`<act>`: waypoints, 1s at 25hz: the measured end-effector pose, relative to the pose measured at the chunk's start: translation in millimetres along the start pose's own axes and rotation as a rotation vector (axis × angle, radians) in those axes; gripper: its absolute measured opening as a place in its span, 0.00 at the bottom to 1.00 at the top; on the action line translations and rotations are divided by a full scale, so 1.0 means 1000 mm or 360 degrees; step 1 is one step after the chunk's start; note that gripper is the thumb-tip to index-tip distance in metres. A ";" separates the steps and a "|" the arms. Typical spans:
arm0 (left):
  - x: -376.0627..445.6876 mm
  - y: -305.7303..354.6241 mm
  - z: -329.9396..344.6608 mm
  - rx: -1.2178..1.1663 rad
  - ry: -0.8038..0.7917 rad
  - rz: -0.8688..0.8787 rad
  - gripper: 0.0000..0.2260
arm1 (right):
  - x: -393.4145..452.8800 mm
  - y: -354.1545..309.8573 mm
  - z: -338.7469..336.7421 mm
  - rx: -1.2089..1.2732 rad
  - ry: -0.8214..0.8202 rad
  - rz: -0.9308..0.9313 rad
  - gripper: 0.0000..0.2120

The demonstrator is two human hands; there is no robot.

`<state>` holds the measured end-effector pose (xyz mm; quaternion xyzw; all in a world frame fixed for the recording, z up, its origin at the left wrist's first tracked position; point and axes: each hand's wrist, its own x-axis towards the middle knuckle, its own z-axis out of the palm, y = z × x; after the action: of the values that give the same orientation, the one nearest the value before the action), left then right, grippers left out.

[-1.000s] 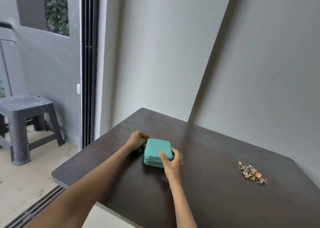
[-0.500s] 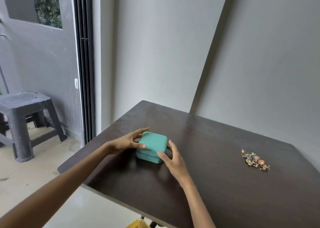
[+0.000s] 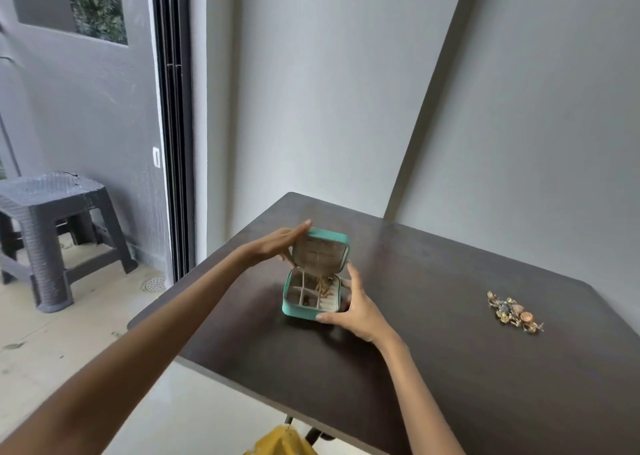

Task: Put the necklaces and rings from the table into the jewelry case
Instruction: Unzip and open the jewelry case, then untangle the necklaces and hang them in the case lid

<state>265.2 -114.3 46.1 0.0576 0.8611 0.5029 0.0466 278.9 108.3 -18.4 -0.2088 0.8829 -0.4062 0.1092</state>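
Observation:
The teal jewelry case (image 3: 297, 311) stands open near the left part of the dark table (image 3: 450, 368), its lid (image 3: 320, 252) raised upright. The beige inside has small compartments, and a gold chain (image 3: 323, 285) lies in it. My left hand (image 3: 273, 247) holds the lid's left edge, fingers stretched along its top and thumb at the front. My right hand (image 3: 360, 309) grips the base from the right, thumb on the front corner. A small pile of necklaces and rings (image 3: 512, 311) lies on the table far to the right, apart from both hands.
The table sits in a corner against grey walls. A grey plastic stool (image 3: 48, 205) stands on the floor beyond the sliding door at the left. Something yellow (image 3: 284, 442) shows below the table's near edge.
The case was closed with both hands at its sides; now the lid is swung up by my left hand while my right hand steadies the base.

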 end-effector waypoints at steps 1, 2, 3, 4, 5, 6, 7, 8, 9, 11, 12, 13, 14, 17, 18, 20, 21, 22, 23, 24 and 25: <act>0.008 0.004 0.001 0.0018 0.0084 -0.0045 0.27 | 0.000 0.002 0.001 0.0009 -0.0004 -0.0005 0.59; 0.017 0.005 0.004 0.0038 0.0161 -0.0099 0.30 | 0.000 0.004 0.003 0.0021 0.0004 -0.0016 0.59; 0.025 0.005 0.008 0.0027 0.0228 -0.0142 0.32 | 0.001 0.006 0.004 0.0029 0.0025 -0.0035 0.59; 0.034 0.002 0.011 -0.0018 0.0292 -0.0168 0.34 | 0.002 0.008 0.005 0.0034 0.0048 -0.0058 0.59; 0.041 -0.002 0.014 -0.0075 0.0353 -0.0188 0.34 | 0.003 0.011 0.006 0.0036 0.0066 -0.0077 0.59; 0.047 -0.007 0.017 -0.0102 0.0399 -0.0211 0.33 | 0.004 0.013 0.007 0.0033 0.0083 -0.0093 0.59; 0.052 -0.013 0.020 -0.0090 0.0428 -0.0237 0.32 | 0.005 0.015 0.007 0.0025 0.0101 -0.0105 0.58; 0.057 -0.021 0.023 -0.0060 0.0448 -0.0267 0.31 | 0.005 0.016 0.008 0.0018 0.0115 -0.0121 0.58; 0.060 -0.027 0.026 -0.0031 0.0482 -0.0303 0.29 | 0.005 0.016 0.008 0.0022 0.0123 -0.0134 0.57; 0.064 -0.037 0.031 0.0025 0.0612 -0.0338 0.25 | 0.005 0.017 0.009 0.0013 0.0137 -0.0151 0.55; 0.066 -0.042 0.031 0.0053 0.0670 -0.0334 0.22 | 0.005 0.017 0.009 0.0004 0.0148 -0.0148 0.54; 0.067 -0.044 0.032 0.0072 0.0708 -0.0321 0.19 | 0.007 0.018 0.009 -0.0009 0.0157 -0.0137 0.53; 0.067 -0.046 0.033 0.0088 0.0733 -0.0312 0.15 | 0.008 0.019 0.009 -0.0030 0.0164 -0.0127 0.52; 0.064 -0.051 0.038 0.0050 0.0827 -0.0240 0.13 | 0.007 0.019 0.010 -0.0112 0.0177 -0.0105 0.51; 0.062 -0.053 0.039 0.0005 0.0838 -0.0212 0.13 | 0.006 0.018 0.011 -0.0137 0.0175 -0.0097 0.50; 0.056 -0.053 0.040 -0.0116 0.0819 -0.0170 0.12 | 0.003 0.015 0.012 -0.0184 0.0175 -0.0098 0.50; 0.050 -0.052 0.040 -0.0154 0.0803 -0.0150 0.13 | 0.001 0.014 0.012 -0.0199 0.0180 -0.0102 0.51; 0.044 -0.050 0.041 -0.0115 0.0832 -0.0133 0.14 | 0.000 0.012 0.013 -0.0192 0.0193 -0.0107 0.53; 0.037 -0.049 0.042 0.0002 0.0907 -0.0117 0.13 | -0.002 0.010 0.013 -0.0169 0.0212 -0.0109 0.54; 0.029 -0.046 0.044 0.0159 0.1004 -0.0083 0.12 | -0.003 0.009 0.013 -0.0134 0.0236 -0.0108 0.54; 0.020 -0.040 0.045 0.0320 0.1070 -0.0034 0.10 | -0.003 0.007 0.012 -0.0096 0.0256 -0.0104 0.53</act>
<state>249.9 -91.9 -11.4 -0.1158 0.8741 0.4059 -0.2403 284.1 106.1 -31.4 -0.2075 0.8934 -0.3981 0.0181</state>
